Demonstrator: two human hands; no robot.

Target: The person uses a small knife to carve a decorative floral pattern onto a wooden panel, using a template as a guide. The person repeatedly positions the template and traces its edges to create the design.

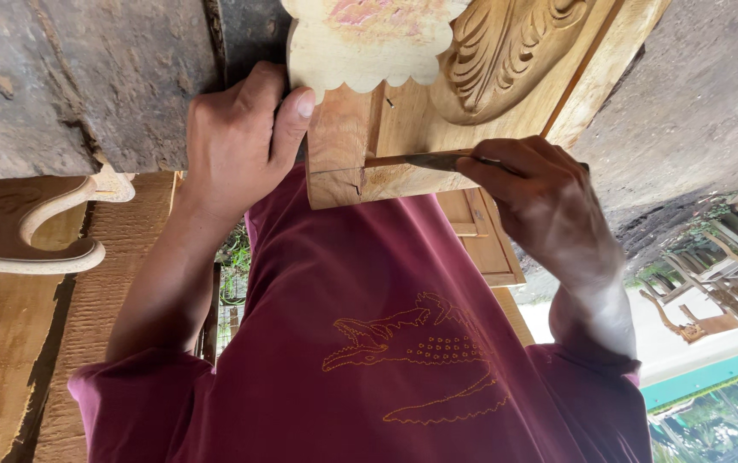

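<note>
Carving along a joint line on the carved wooden panel (403,129), which lies on the grey worktop (86,77) | right hand (540,197) clamped on a thin chisel (424,159), tip at the groove | left hand (236,141) closed over the panel's edge, steadying | next stroke likely needs a firm brace.

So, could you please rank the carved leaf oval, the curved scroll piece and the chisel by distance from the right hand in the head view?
1. The chisel, held in the right hand.
2. The carved leaf oval, just above that hand.
3. The curved scroll piece, far across at the picture's left edge.
</note>
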